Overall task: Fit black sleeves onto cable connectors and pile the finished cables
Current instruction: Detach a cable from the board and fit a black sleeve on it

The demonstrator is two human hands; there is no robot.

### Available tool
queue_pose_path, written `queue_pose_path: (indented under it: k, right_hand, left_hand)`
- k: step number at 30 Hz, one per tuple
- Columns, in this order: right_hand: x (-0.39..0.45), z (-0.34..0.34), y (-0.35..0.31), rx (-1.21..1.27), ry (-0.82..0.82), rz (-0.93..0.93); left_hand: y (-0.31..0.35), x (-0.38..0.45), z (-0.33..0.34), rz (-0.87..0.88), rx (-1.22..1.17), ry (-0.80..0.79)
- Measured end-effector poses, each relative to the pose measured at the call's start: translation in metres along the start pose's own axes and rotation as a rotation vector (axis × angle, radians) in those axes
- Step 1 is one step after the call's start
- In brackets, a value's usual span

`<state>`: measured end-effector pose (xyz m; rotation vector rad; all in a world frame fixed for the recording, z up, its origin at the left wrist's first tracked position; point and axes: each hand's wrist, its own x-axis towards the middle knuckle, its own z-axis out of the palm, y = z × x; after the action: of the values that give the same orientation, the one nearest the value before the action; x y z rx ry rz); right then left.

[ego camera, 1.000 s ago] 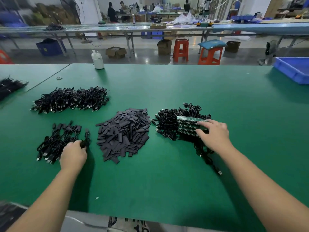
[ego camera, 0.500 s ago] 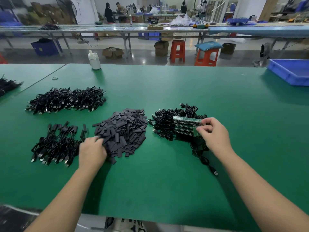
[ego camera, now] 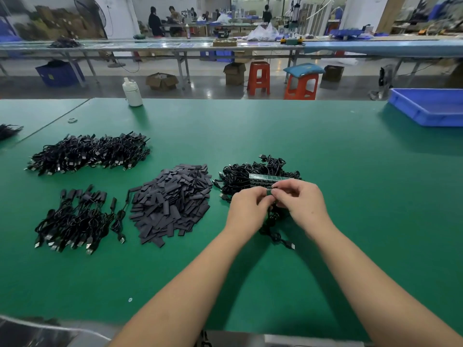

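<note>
We are bringing our left hand (ego camera: 246, 209) away from the sleeve pile (ego camera: 170, 204), across to meet our right hand (ego camera: 300, 204) just in front of the unfinished cable heap (ego camera: 250, 176), both now pinching a small green connector board (ego camera: 269, 191) between fingertips.

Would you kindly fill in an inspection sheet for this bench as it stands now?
Surface: green mat, one seam at far left.
Job's things: sleeve heap in the middle; sleeved cables near left; a larger cable pile behind them; unsleeved cables with green boards at right.
Clutter: white bottle at the far edge; blue tray far right.
Grippers: left hand and right hand meet, both pinching a small green connector.
Cables: one cable trails from the hands to a plug near the person.
Surroundings: benches, orange stools, boxes, people far off.
</note>
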<state>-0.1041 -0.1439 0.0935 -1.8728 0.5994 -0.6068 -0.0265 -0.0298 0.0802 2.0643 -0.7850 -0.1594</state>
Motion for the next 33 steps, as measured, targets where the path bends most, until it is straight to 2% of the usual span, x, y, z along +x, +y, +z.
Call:
queue_pose_path:
  k: [3,9,19,24,29,33]
  right_hand:
    - [-0.001,-0.002,0.000,-0.086,0.004,-0.010]
    - [-0.004,0.007,-0.007,-0.149,0.136,-0.057]
    - [-0.009,0.016,-0.008,-0.072,0.294,-0.102]
    - [-0.004,0.006,-0.005,0.072,0.252,-0.067]
    - [0.010,-0.026,-0.007,0.445,0.198,0.045]
    - [0.020,-0.039,0.006,0.297,0.035,0.152]
  left_hand:
    - [0.001,-0.003,0.000,0.028,0.082,-0.008]
    - [0.006,-0.009,0.004,0.081,0.239,0.184]
    - [0.015,-0.011,0.005,0.161,0.227,0.298]
    - [0.005,-0.007,-0.001,0.150,0.158,0.340]
    - [-0.020,0.002,-0.028,0.144,0.080,0.367]
    - [-0.031,0.003,-0.043,0.104,-0.010,0.275]
